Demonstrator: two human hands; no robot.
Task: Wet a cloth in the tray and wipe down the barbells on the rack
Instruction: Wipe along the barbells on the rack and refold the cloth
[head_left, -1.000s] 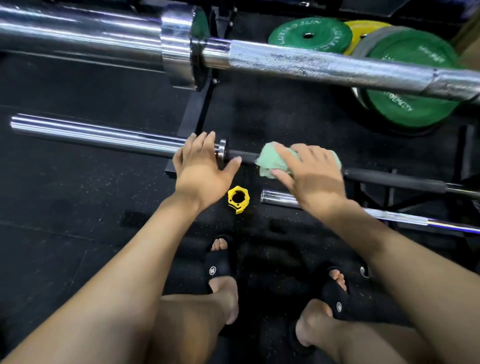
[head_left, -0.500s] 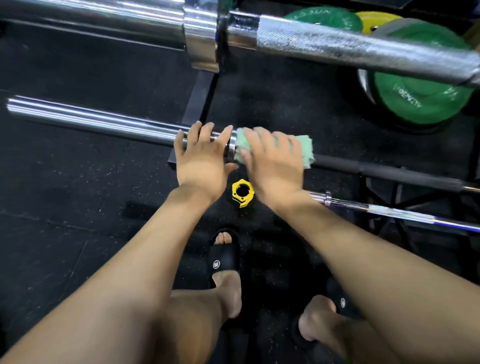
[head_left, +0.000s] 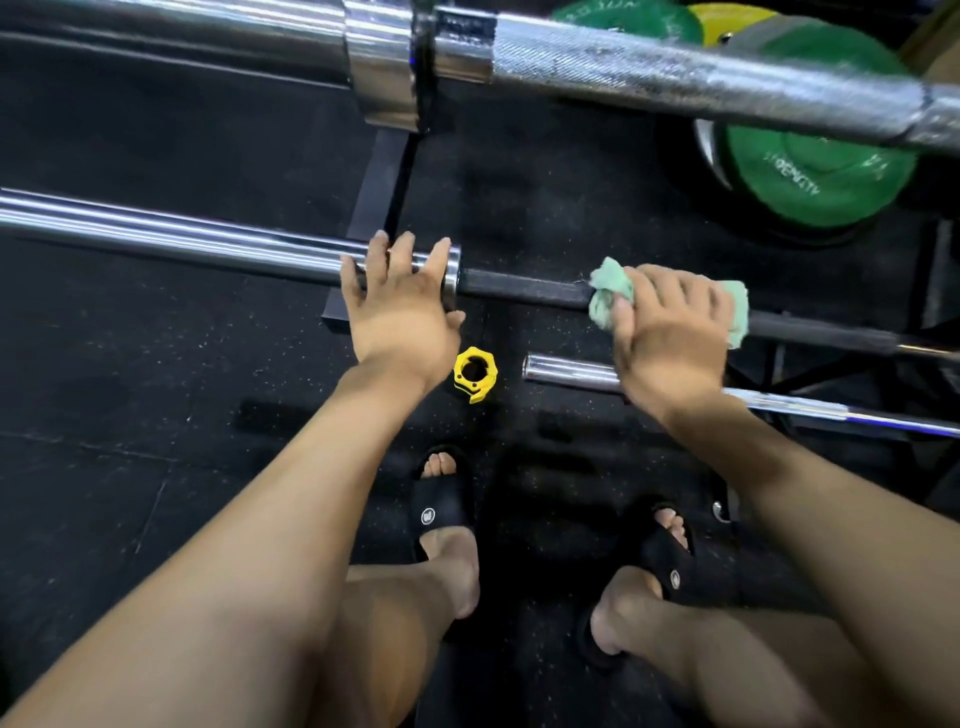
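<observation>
Across the middle of the frame, we hold the middle barbell (head_left: 524, 289), its long axis running left to right: our left hand (head_left: 400, 312) rests on the chrome sleeve by the collar, fingers draped over it and slightly spread, while our right hand (head_left: 670, 332) wraps the green cloth (head_left: 610, 293) round the black shaft, fingers curled over. We judge the wipe goes along that axis, unwiped shaft lying right of the grip, right hand nearer. No tray shows; other bars lie at top and lower right.
</observation>
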